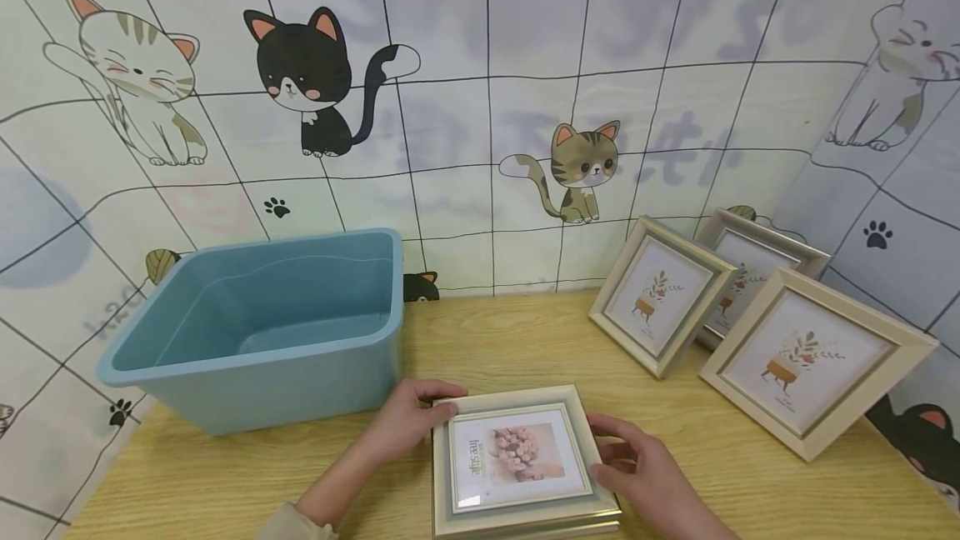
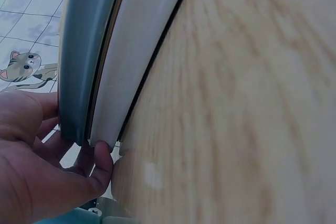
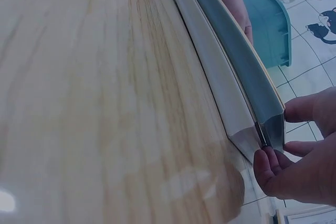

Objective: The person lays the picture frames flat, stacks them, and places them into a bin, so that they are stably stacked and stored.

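Observation:
Two picture frames lie stacked flat on the table. The upper frame (image 1: 525,452) holds a pink flower print, and its side looks blue-green in the left wrist view (image 2: 84,61); the lower frame (image 2: 128,45) has a pale side. My left hand (image 1: 405,425) grips the stack at its far left corner, thumb on the upper border. Along the right side, my right hand (image 1: 648,473) holds it with bent fingers. In the right wrist view, fingertips of my right hand (image 3: 310,153) touch the corner where both frames meet.
A blue plastic tub (image 1: 262,386) stands at the left on the wooden table (image 1: 480,340). Three more picture frames stand at the right: one (image 1: 663,298) nearer the middle, one (image 1: 810,365) in front and one (image 1: 750,252) behind. Cat-patterned sheeting (image 1: 450,123) covers the wall.

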Available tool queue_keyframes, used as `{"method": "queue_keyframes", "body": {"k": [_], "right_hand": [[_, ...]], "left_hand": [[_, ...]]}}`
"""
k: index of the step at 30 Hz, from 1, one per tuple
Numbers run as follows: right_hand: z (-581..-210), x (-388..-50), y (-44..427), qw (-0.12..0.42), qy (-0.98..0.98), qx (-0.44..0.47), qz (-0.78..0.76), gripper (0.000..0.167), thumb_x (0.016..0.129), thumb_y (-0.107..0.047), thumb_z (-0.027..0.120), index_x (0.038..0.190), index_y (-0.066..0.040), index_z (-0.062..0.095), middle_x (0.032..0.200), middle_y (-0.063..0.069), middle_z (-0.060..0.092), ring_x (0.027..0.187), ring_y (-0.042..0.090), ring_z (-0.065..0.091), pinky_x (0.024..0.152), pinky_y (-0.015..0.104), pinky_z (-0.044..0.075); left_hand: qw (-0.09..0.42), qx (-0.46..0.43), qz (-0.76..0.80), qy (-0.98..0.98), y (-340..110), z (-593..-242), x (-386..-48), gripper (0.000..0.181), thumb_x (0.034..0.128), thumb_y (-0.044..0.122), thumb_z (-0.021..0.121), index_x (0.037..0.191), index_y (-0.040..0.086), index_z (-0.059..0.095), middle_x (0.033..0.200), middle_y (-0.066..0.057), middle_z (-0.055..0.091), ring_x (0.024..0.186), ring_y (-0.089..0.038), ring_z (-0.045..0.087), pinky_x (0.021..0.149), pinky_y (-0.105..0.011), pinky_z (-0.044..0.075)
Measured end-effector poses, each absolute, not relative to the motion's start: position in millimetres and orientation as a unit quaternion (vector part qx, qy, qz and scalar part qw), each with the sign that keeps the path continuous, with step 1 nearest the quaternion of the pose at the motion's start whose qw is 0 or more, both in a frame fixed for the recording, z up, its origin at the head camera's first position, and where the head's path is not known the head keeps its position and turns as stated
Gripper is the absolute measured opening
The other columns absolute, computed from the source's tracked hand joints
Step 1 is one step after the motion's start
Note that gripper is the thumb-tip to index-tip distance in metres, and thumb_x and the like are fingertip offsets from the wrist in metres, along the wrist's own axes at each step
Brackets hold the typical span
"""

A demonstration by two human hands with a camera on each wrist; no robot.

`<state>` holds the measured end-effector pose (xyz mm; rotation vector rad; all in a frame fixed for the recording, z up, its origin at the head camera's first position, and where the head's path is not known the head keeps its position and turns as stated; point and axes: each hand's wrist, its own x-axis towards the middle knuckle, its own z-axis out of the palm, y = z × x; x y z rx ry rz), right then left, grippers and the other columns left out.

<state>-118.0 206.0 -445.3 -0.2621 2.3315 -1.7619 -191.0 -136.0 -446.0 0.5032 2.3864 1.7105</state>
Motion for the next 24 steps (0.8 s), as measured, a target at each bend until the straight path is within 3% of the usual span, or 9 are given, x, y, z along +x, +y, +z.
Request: {"method": "queue_keyframes", "body": {"k": [3,7,10,14,19,24], "right_hand": [[-445,-118,207,0.109,0.787,-0.094,-0.600,0.060,0.093,0.000,0.071,0.146,0.011,0.045,0.140,0.032,0.052,0.105,0.026,0.060,0.078,0.029,0.055],[-444,-119,208,0.106,0.796,-0.085,-0.589,0.059,0.092,0.000,0.072,0.146,0.009,0.048,0.140,0.029,0.053,0.106,0.027,0.060,0.077,0.029,0.055],[-442,-119,208,0.095,0.804,-0.083,-0.582,0.058,0.092,-0.001,0.073,0.145,0.008,0.050,0.139,0.028,0.055,0.105,0.025,0.060,0.077,0.028,0.054],[-438,-120,210,0.077,0.805,-0.106,-0.578,0.056,0.093,-0.002,0.072,0.144,0.010,0.050,0.135,0.029,0.058,0.102,0.019,0.063,0.078,0.028,0.056],[-422,-130,219,0.031,0.809,-0.137,-0.571,0.056,0.094,0.002,0.071,0.144,0.011,0.049,0.129,0.030,0.061,0.097,0.008,0.065,0.076,0.029,0.058],[-392,-146,236,-0.051,0.853,-0.118,-0.505,0.055,0.092,0.000,0.073,0.144,0.002,0.055,0.129,0.024,0.063,0.096,0.010,0.067,0.079,0.025,0.057]], "left_hand": [[0.086,0.161,0.571,0.800,-135,-447,-192,0.024,0.0965,0.007,0.069,0.118,-0.003,0.074,0.122,-0.015,0.071,0.101,-0.016,0.063,0.078,-0.026,0.051],[0.100,0.151,0.579,0.795,-135,-447,-193,0.025,0.0963,0.006,0.069,0.118,-0.005,0.073,0.117,-0.015,0.072,0.074,-0.011,0.059,0.062,-0.024,0.049],[0.108,0.147,0.582,0.792,-136,-446,-193,0.026,0.0964,0.006,0.068,0.119,-0.006,0.073,0.115,-0.015,0.072,0.066,-0.010,0.055,0.055,-0.023,0.046],[0.110,0.146,0.585,0.790,-136,-445,-192,0.026,0.0966,0.006,0.069,0.119,-0.006,0.073,0.117,-0.016,0.072,0.075,-0.012,0.060,0.060,-0.024,0.049],[0.116,0.141,0.586,0.790,-137,-444,-192,0.027,0.0972,0.008,0.069,0.121,-0.004,0.073,0.118,-0.015,0.072,0.069,-0.011,0.057,0.057,-0.024,0.047],[0.123,0.138,0.586,0.789,-138,-444,-192,0.027,0.0977,0.010,0.069,0.122,-0.002,0.073,0.119,-0.014,0.071,0.067,-0.011,0.054,0.054,-0.024,0.046]]}}
